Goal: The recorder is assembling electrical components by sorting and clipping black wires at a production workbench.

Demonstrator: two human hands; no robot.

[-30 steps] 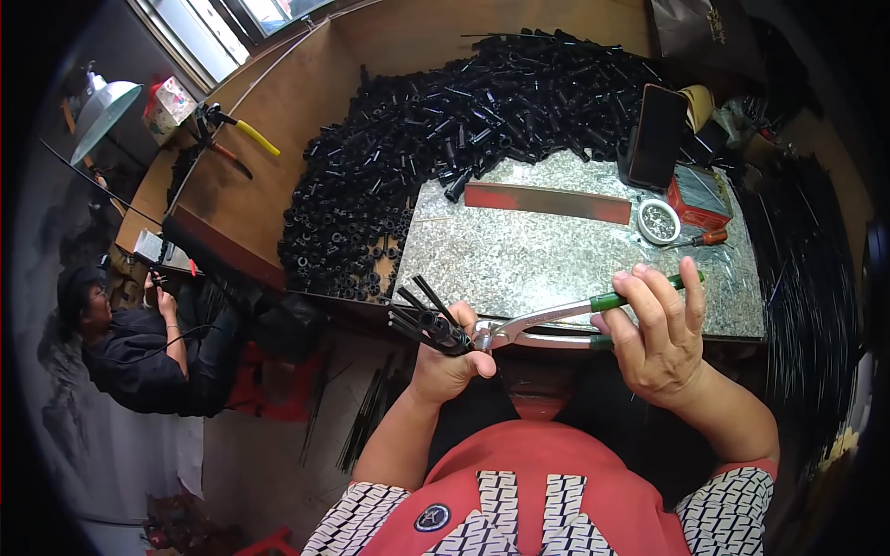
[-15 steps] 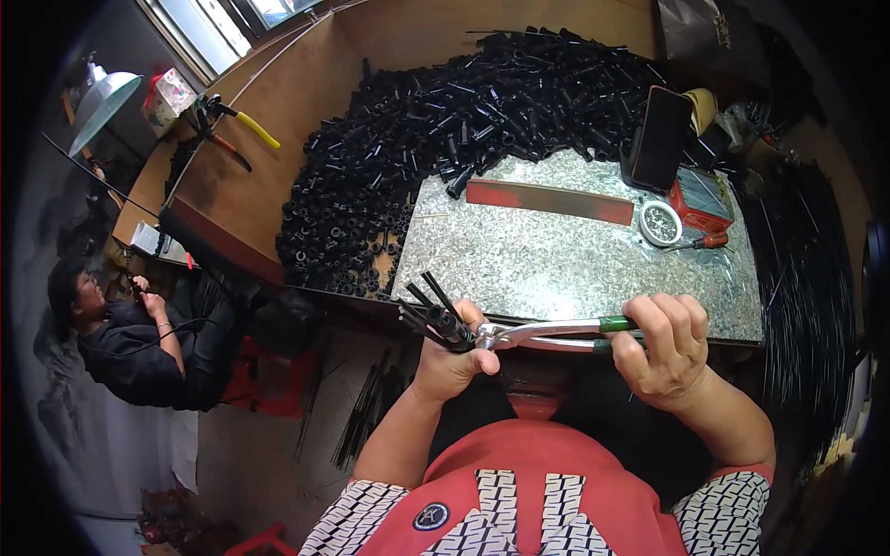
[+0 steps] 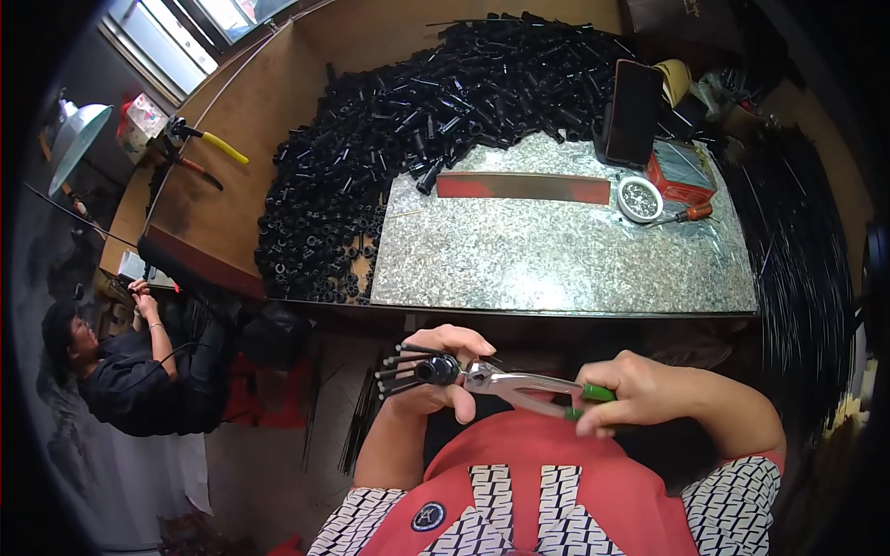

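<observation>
My left hand (image 3: 417, 402) is closed round a short black tubular part (image 3: 436, 370) with several thin black rods (image 3: 397, 374) fanning out of it to the left. Its round open end faces up. Metal pliers (image 3: 530, 389) with green grips have their jaws against the right side of the part. Around the green grips, my right hand (image 3: 630, 389) is closed, with the handles spread somewhat apart. Exactly what the jaws bite is too small to tell. Both hands are in front of the bench, close to my body.
A speckled stone slab (image 3: 556, 250) carries a reddish flat bar (image 3: 524, 188), a phone (image 3: 633, 113), a white round dish (image 3: 640, 199) and a screwdriver (image 3: 686, 215). Behind lies a heap of black tubes (image 3: 445, 93); long black rods (image 3: 802, 250) stand right. Another person (image 3: 139, 357) sits left.
Both hands have come down toward my body with the part and pliers. The part has turned its open end upward, and the pliers now slope down to the right.
</observation>
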